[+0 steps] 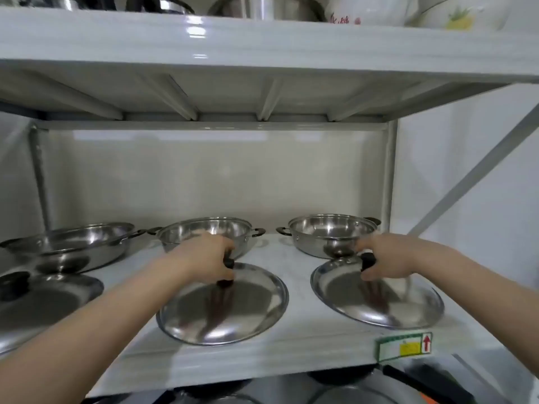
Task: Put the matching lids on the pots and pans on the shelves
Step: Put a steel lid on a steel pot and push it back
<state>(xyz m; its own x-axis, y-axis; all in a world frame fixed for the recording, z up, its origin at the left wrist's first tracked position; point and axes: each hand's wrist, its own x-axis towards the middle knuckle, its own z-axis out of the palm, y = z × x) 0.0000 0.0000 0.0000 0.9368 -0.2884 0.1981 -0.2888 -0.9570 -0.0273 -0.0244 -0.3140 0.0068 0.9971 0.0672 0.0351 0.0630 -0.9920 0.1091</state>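
Three open steel pots stand at the back of the white shelf (297,342): a wide left pot (73,246), a middle pot (210,231) and a right pot (329,234). In front of each lies a steel lid with a black knob. My left hand (207,258) is shut on the knob of the middle lid (233,310). My right hand (385,258) grips the knob of the right lid (376,298), which looks tilted, its far edge raised. The left lid (43,301) lies untouched at the frame's left edge.
The shelf above (262,45) hangs low over the pots and carries more steel pots and white enamel bowls. A green and yellow label (404,346) is stuck on the shelf's front edge. More cookware shows on the shelf below. A diagonal brace (478,167) runs at right.
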